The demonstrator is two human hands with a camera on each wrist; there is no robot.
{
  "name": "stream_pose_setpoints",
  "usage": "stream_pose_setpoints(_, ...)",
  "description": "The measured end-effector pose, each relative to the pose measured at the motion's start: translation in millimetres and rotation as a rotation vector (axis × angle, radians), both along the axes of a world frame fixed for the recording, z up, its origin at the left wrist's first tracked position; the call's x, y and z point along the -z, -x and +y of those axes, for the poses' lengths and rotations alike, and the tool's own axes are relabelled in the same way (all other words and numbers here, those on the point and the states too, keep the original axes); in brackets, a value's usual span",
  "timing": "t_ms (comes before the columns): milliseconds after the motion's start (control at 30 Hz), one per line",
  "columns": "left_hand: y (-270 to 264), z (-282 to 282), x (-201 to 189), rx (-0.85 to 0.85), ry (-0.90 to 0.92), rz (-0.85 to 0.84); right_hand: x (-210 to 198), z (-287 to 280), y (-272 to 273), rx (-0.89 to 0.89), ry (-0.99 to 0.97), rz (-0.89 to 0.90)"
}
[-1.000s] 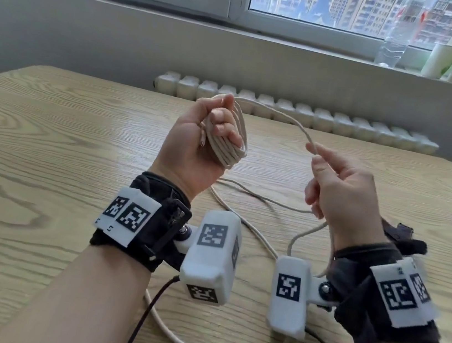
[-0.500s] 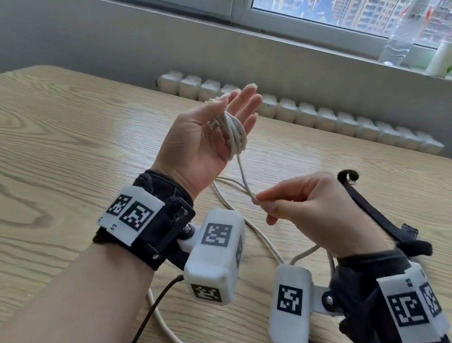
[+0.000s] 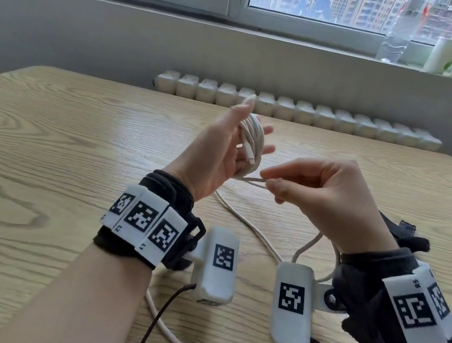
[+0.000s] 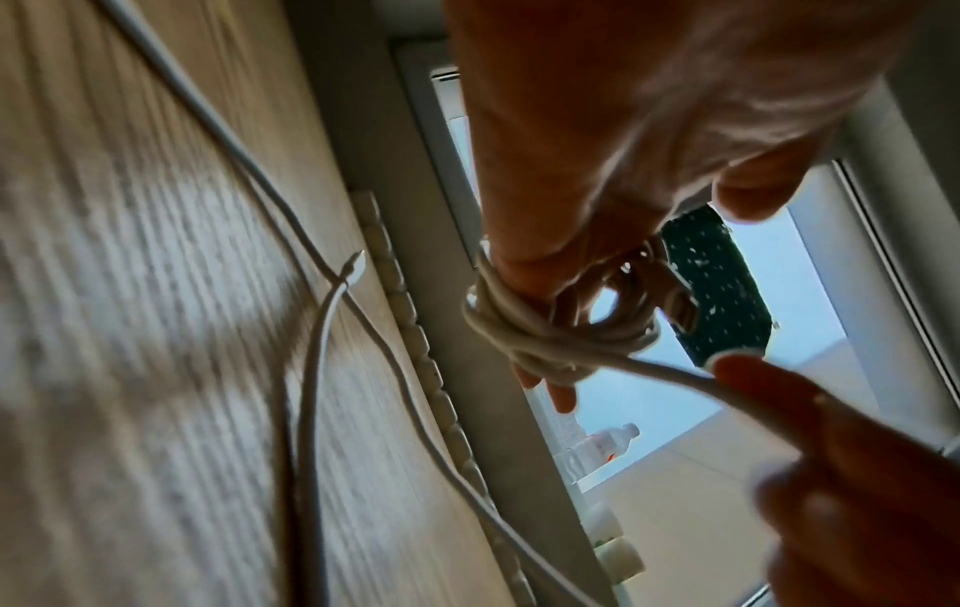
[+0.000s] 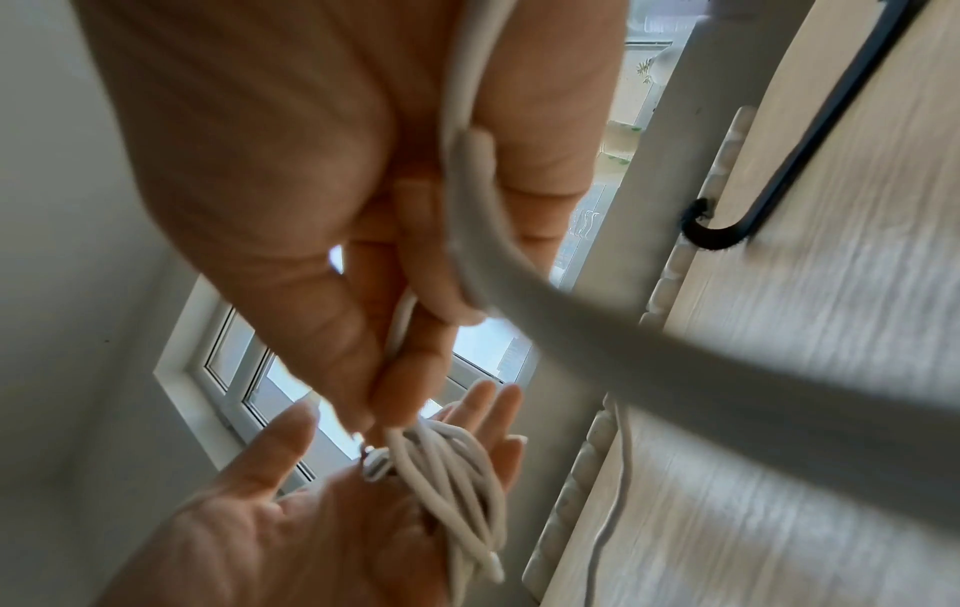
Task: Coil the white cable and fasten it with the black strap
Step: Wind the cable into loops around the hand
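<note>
- Several turns of white cable [image 3: 249,142] sit looped round the straight, spread fingers of the left hand [image 3: 216,152].
- Right hand [image 3: 328,197] pinches the loose run beside them.
- Light and springy, probably; best gripped across the bundle.
- Black strap [image 5: 769,180] lies on the table [image 3: 48,146].

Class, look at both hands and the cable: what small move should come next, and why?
Probably the right hand should carry its pinched strand once more around the left hand. The white cable is coiled around those straight fingers, but slack remains on the table, and the black strap lies unused.
</note>
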State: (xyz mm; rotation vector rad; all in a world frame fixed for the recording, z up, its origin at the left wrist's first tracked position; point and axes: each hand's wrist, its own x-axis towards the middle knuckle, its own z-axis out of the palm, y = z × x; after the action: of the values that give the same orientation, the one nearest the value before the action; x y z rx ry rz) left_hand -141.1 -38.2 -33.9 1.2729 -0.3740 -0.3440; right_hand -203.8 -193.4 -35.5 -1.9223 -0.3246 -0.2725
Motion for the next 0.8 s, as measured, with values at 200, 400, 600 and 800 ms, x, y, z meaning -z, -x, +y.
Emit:
stream_pose_setpoints(200,7.8,-4.6,0.5,0.086,-0.285,-0.146,-1.9,-3.2,0.0,0.028,-0.053,-0.035)
stream_pose_setpoints(400,8.1,-1.4,0.7,0.156,-0.486,-0.293,-2.8,-9.2,-1.1,0.111,-0.049,-0.071)
stream_pose_setpoints(600,7.9,1.2,1.5,0.118,-0.477,-0.322,-1.7,-12.2,-4.2,0.197,-0.145,-0.088)
stream_pose_setpoints(800,4.2,3.1,0.4,-0.011,-0.357,-0.206,-0.8,-24.3,-10.9,0.415,-0.537,-0.024)
